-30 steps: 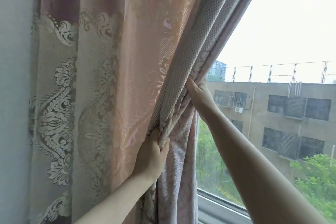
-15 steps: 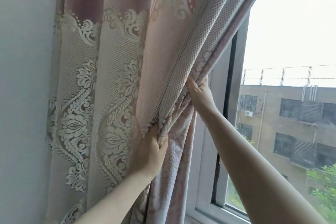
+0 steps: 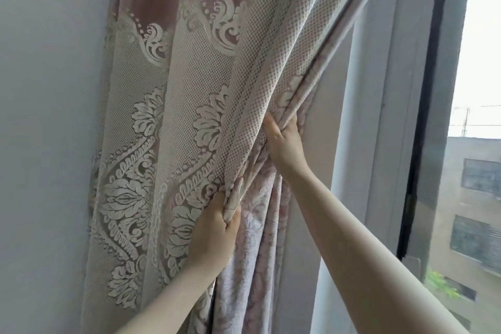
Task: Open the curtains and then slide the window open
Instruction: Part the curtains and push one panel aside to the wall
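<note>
A pink curtain (image 3: 189,84) with cream floral lace hangs bunched against the left wall. My left hand (image 3: 214,233) grips the gathered edge low down, fingers closed around the folds. My right hand (image 3: 283,141) grips the same bunched edge higher up, arm stretched out from the lower right. To the right stands the window (image 3: 477,171), its dark vertical frame (image 3: 425,116) and grey glass showing a building outside. The window's handle is not visible.
A plain grey-white wall (image 3: 46,144) fills the left side. A pale window jamb (image 3: 374,116) stands between the curtain and the dark frame. Green foliage (image 3: 439,285) and a concrete building (image 3: 474,198) lie beyond the glass.
Both hands have drawn the curtain edge leftwards, bunching it toward the wall. The view has swung left too, so the window frame now appears at the right and less glass shows.
</note>
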Tool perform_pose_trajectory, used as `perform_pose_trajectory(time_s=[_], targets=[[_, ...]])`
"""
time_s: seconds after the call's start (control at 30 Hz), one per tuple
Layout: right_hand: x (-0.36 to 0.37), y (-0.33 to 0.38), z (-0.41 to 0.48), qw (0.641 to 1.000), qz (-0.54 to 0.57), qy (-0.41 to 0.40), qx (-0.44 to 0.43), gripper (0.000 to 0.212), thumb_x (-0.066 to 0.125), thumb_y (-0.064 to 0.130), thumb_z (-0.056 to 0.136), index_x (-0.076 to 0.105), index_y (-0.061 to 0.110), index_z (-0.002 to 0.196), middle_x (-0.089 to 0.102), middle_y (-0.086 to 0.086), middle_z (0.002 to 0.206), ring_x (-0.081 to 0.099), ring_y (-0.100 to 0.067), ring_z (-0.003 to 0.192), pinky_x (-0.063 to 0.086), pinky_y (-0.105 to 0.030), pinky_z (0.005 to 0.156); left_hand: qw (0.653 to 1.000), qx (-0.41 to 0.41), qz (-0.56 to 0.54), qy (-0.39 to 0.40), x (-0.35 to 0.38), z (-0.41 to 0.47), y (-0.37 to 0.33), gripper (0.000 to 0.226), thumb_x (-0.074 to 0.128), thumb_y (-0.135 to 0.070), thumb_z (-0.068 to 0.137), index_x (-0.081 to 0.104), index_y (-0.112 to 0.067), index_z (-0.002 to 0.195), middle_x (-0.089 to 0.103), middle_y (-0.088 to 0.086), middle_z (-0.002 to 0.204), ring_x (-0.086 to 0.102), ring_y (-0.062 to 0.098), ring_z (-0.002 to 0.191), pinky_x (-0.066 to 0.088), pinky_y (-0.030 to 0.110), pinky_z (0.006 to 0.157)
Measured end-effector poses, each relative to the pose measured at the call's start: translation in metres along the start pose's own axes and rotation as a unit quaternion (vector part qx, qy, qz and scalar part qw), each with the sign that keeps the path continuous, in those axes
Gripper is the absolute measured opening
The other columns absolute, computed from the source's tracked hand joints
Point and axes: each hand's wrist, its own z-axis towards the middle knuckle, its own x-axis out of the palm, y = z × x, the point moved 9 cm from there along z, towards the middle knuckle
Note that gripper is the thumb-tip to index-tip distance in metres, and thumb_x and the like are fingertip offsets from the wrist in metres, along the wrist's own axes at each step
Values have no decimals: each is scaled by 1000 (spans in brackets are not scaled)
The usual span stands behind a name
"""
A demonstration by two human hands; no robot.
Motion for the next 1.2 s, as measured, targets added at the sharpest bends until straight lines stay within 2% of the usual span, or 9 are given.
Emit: perform_pose_trajectory(time_s=[0.17, 0.33, 0.43, 0.6, 0.73, 0.83, 0.97, 1.1, 1.2], targets=[[43, -22, 8, 999, 15, 34, -2, 57, 51, 38, 97, 32, 21, 149, 43, 11, 147, 38, -4, 133, 30, -21, 105, 999, -35, -3, -4, -4, 12, 40, 16, 49, -22, 94, 54, -26, 109, 48, -9, 57, 49, 2, 47, 38, 15, 45], [92, -38, 35, 999, 10, 49, -23, 55, 48, 35, 99, 33, 23, 150, 34, 43, 124, 32, 35, 106, 22, 11, 84, 999, -40, -11, -10, -16, 38, 75, 19, 49, -23, 95, 53, -29, 112, 45, -11, 56, 47, 1, 46, 38, 14, 46], [127, -51, 50, 999, 12, 43, -28, 57, 47, 42, 97, 33, 26, 150, 40, 26, 142, 34, 15, 126, 26, -3, 99, 998, -56, -11, -5, -24, 57, 112, 25, 48, -28, 94, 53, -27, 118, 55, -4, 66, 53, 6, 56, 44, 19, 54], [193, -82, 68, 999, -4, 39, -9, 73, 45, 63, 86, 32, 30, 150, 40, 11, 151, 33, -7, 139, 29, -39, 117, 997, -78, 1, -10, -44, 81, 169, 45, 44, -42, 90, 45, -23, 131, 64, 14, 102, 61, 34, 93, 51, 51, 85], [248, -106, 80, 999, -7, 47, 1, 75, 43, 67, 83, 33, 33, 149, 41, 11, 150, 35, -10, 139, 31, -44, 116, 997, -71, 15, -14, -63, 103, 212, 51, 44, -39, 92, 38, -21, 139, 65, 3, 114, 61, 18, 101, 49, 35, 92], [282, -121, 88, 999, -9, 51, 10, 76, 42, 70, 82, 32, 35, 149, 40, 9, 150, 34, -11, 140, 30, -45, 117, 998, -65, 6, -13, -76, 120, 238, 29, 49, -24, 94, 47, -27, 123, 60, -19, 92, 58, -7, 82, 42, 5, 75], [307, -128, 97, 999, -1, 37, -7, 66, 45, 59, 88, 36, 32, 147, 45, 11, 147, 37, -9, 137, 32, -43, 116, 998, -65, 8, -5, -83, 140, 269, 22, 51, -20, 93, 54, -17, 114, 60, -14, 76, 56, 2, 64, 42, 12, 59], [325, -137, 110, 1000, 8, 22, -9, 65, 47, 54, 90, 35, 29, 149, 43, 10, 149, 36, -4, 138, 30, -37, 117, 999, -42, 8, -3, -86, 162, 293, 32, 51, -20, 92, 52, -17, 124, 65, -8, 102, 59, 3, 87, 39, 3, 71], [341, -144, 119, 999, 1, 20, -27, 65, 46, 55, 91, 33, 30, 150, 40, 11, 151, 32, -3, 141, 28, -39, 119, 999, -34, 2, -6, -90, 170, 304, 36, 51, -19, 92, 50, -15, 128, 64, -8, 107, 59, 6, 92, 41, 14, 82]])
